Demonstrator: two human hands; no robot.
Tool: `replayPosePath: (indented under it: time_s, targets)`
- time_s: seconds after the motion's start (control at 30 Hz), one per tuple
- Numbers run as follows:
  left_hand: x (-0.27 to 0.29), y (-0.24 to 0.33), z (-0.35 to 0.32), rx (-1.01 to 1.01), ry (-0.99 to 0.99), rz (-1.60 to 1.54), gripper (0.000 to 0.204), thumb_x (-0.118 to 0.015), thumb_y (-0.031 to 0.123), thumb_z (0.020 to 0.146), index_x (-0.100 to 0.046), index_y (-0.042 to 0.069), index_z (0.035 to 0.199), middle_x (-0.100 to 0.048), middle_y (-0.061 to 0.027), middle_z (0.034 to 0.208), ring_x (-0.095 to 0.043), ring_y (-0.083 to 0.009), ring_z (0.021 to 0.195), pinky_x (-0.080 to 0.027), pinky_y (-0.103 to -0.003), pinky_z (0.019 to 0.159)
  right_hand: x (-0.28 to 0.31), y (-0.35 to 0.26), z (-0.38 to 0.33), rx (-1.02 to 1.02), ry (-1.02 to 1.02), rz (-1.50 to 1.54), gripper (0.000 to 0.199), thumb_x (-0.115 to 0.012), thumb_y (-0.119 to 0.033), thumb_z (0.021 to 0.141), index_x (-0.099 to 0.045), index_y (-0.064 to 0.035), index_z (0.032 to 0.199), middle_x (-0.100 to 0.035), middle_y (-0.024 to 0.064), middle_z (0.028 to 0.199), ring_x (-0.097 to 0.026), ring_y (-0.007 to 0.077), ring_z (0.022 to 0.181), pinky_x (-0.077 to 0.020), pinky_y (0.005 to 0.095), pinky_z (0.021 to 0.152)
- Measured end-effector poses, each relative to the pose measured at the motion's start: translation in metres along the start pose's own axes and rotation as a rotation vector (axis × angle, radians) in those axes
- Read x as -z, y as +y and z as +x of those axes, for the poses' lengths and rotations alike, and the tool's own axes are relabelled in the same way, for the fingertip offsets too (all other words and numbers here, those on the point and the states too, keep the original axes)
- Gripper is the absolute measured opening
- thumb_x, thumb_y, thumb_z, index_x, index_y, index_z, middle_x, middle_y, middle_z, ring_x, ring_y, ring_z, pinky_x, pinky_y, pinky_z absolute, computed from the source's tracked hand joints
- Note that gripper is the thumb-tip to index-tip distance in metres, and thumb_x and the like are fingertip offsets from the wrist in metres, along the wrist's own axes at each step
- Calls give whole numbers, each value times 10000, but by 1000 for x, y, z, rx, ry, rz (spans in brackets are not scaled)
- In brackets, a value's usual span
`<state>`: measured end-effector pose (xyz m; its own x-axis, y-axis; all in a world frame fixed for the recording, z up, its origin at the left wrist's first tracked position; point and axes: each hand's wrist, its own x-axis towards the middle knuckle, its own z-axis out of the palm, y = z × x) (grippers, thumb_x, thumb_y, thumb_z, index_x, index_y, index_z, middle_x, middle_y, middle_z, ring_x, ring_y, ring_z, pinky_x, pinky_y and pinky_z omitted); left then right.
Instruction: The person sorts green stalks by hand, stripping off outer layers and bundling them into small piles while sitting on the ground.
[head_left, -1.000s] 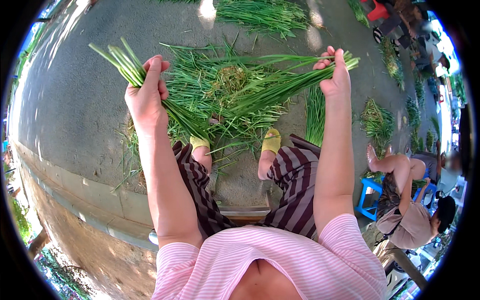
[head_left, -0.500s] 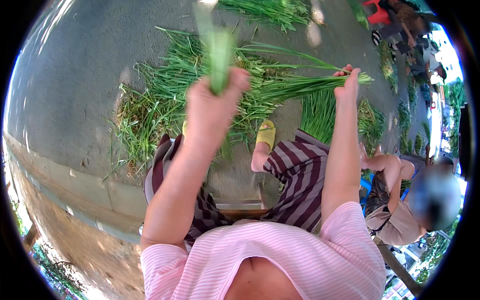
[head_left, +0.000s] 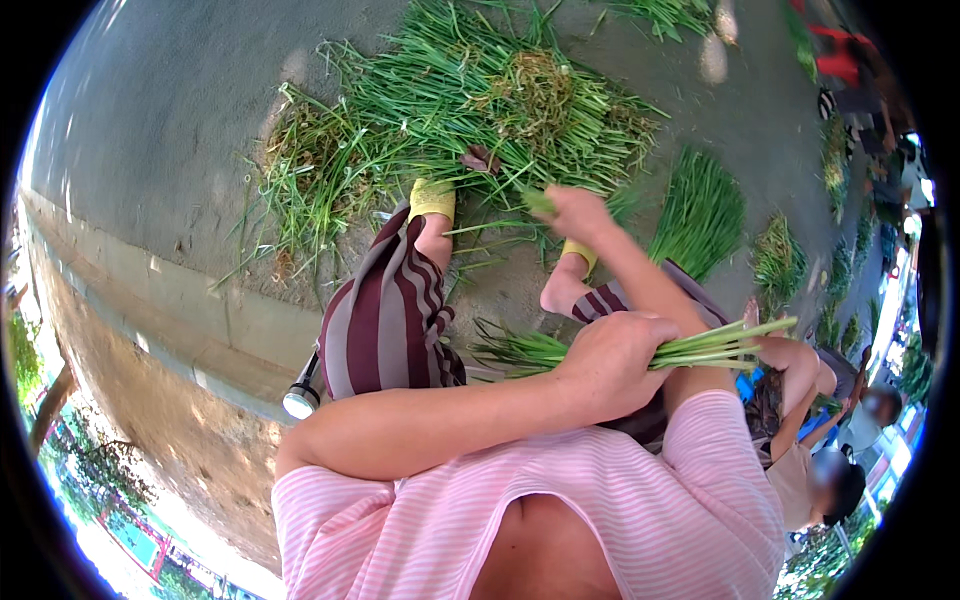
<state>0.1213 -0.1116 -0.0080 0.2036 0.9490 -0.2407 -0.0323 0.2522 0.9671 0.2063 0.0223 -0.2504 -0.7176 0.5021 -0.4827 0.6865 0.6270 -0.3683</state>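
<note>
My left hand (head_left: pixel 620 362) is closed round a bunch of chives (head_left: pixel 715 347), close in front of my chest. The pale stem ends stick out to the right and the green leaves trail left. My right hand (head_left: pixel 580 213) is beyond it, low over the near edge of a big loose heap of chives (head_left: pixel 450 85). Its fingers are curled on a tuft of green chive leaves (head_left: pixel 540 203), blurred by motion. Brown withered leaves (head_left: pixel 535 95) lie on top of the heap. A tidy bundle of chives (head_left: pixel 700 215) lies right of my right hand.
My feet in yellow slippers (head_left: pixel 432 198) stand at the heap's near side. Trimmed scraps (head_left: pixel 310 150) lie at its left. A low concrete ledge (head_left: pixel 150 290) runs along the left. Another person (head_left: pixel 800 400) sits close at my right, and more chive piles (head_left: pixel 780 255) lie beyond.
My left hand has come down from above the heap to in front of my chest. My right hand has moved left and nearer, toward the heap's edge. The view has shifted.
</note>
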Motion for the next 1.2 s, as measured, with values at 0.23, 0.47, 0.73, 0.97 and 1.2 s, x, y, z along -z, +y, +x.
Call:
replayPosePath:
  time_s: [0.23,0.47,0.73,0.97,1.2]
  targets:
    - [31,2,6,101,65,-134,262,-664,18,761,-633,9,1021,-634,-158,892,-622,-339,838,-491,-396,737,-131,-76,44,58,3,74,128,-638,-180,826,-612,-97,920,-663,133,887,-674,339,811,-539,449,683]
    - [38,1,8,169,53,-160,295,-636,-14,762,-632,16,1055,-626,-151,910,-621,-325,826,-496,-381,731,-138,-91,60,81,-66,-44,107,-593,-78,804,-626,-88,904,-617,124,938,-681,307,814,-540,429,701]
    - [24,3,12,95,32,17,192,-665,121,831,-676,39,1005,-647,-168,787,-641,-354,763,-501,-416,694,-24,-35,51,-109,49,224,215,-636,-305,874,-646,-116,978,-544,165,1018,-578,350,959,-492,445,781]
    - [-5,4,31,22,-46,194,166,-651,198,843,-662,39,889,-675,-178,839,-646,-378,823,-477,-466,751,165,101,-44,-441,254,726,470,-553,-552,917,-719,-124,1020,-667,79,1069,-569,203,1060,-413,365,971]
    - [-28,-3,55,142,-153,270,201,-686,192,867,-655,17,963,-630,-104,741,-602,-199,697,-475,-349,668,205,210,-182,-996,658,248,537,-550,-610,844,-768,-120,853,-702,213,949,-657,376,976,-495,446,887]
